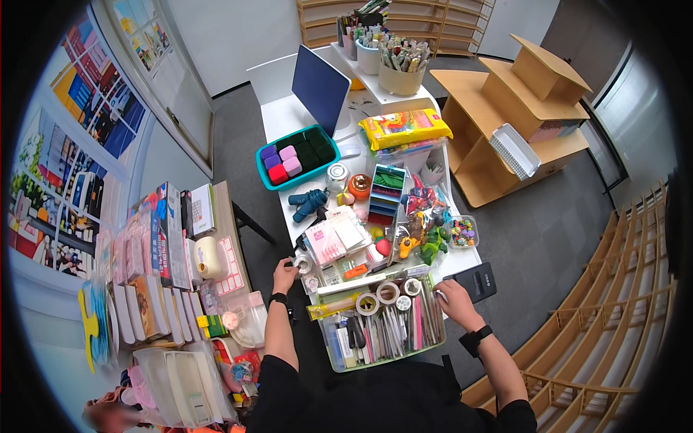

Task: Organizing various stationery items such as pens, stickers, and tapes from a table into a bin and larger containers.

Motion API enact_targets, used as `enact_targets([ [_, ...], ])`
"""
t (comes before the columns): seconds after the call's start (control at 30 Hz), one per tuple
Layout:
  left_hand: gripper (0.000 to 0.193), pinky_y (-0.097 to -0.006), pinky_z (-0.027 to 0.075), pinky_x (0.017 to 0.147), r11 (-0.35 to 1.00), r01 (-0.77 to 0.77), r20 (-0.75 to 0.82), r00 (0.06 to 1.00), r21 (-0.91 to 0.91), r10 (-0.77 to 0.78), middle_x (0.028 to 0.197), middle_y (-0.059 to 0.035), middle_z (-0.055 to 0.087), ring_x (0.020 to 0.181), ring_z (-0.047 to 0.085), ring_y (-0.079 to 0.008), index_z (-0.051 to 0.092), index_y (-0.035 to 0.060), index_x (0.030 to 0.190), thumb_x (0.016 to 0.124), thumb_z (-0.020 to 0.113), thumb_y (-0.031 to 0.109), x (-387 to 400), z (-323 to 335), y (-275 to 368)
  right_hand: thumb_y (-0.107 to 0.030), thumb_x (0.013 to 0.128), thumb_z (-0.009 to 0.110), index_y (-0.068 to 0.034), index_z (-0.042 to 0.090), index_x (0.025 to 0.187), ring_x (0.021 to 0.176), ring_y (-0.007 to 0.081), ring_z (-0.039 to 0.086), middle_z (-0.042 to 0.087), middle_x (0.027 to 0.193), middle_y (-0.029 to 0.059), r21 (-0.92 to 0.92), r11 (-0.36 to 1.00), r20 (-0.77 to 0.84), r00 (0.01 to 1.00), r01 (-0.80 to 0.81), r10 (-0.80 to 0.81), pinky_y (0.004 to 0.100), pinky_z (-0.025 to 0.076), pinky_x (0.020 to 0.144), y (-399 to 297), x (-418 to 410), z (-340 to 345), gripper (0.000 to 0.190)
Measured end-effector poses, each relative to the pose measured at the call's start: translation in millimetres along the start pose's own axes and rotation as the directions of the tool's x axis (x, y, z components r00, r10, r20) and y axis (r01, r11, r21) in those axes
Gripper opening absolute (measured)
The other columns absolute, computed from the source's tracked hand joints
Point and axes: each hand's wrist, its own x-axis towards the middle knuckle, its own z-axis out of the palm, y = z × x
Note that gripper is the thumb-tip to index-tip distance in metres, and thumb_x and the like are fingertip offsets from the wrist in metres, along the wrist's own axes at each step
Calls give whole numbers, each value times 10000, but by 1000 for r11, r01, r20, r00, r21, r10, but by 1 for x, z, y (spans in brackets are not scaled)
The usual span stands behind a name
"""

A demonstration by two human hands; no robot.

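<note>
My left hand [286, 275] is at the table's near left corner, its fingers at a small clear item beside a roll of tape [303, 264]; whether it grips it is hard to tell. My right hand [456, 303] touches the right rim of a green-edged plastic bin [390, 357], its fingertips partly hidden. Packed upright sleeves and papers [390, 330] fill the bin, with tape rolls [387, 293] on top at its far side. Beyond lie a pink-and-white packet [325, 242], an orange box cutter [355, 271], bagged toy figures [417, 233] and a blue drawer organizer [386, 192].
A teal basket of colored blocks [263, 172] and a dark blue panel [320, 89] stand at the far left. A black flat device [479, 282] juts past the right edge. Books [146, 311] crowd the left side table [230, 211]. Wooden shelving [590, 303] curves along the right.
</note>
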Motion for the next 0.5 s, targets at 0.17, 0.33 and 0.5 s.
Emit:
enact_targets([
  [0.17, 359, -263, 543, 722, 976, 15, -109, 993, -215, -39, 956, -127, 722, 799, 687, -155, 643, -55, 1104, 787, 730, 88, -22, -35, 10, -42, 813, 611, -41, 630, 1008, 935, 326, 607, 627, 942, 136, 26, 997, 16, 997, 74, -74, 413, 510, 808, -4, 15, -1, 196],
  [0.33, 321, -249, 552, 723, 950, -64, -75, 996, -305, 43, 962, -108, 699, 846, 674, -131, 631, -47, 1089, 793, 725, 37, -70, -72, 79, -42, 812, 623, -50, 578, 1128, 1012, 338, 596, 615, 1058, 149, 96, 984, 52, 986, 150, -156, 412, 500, 866, -26, 39, 3, 319],
  [0.5, 352, -245, 552, 755, 905, -310, -38, 949, -292, 313, 971, -73, 676, 865, 661, -118, 624, -18, 1097, 760, 727, -5, -137, -26, 176, -88, 761, 729, -22, 499, 1201, 1194, 367, 493, 487, 1322, 169, 190, 893, 1, 910, 408, -416, 417, 455, 979, -63, 70, 10, 500],
])
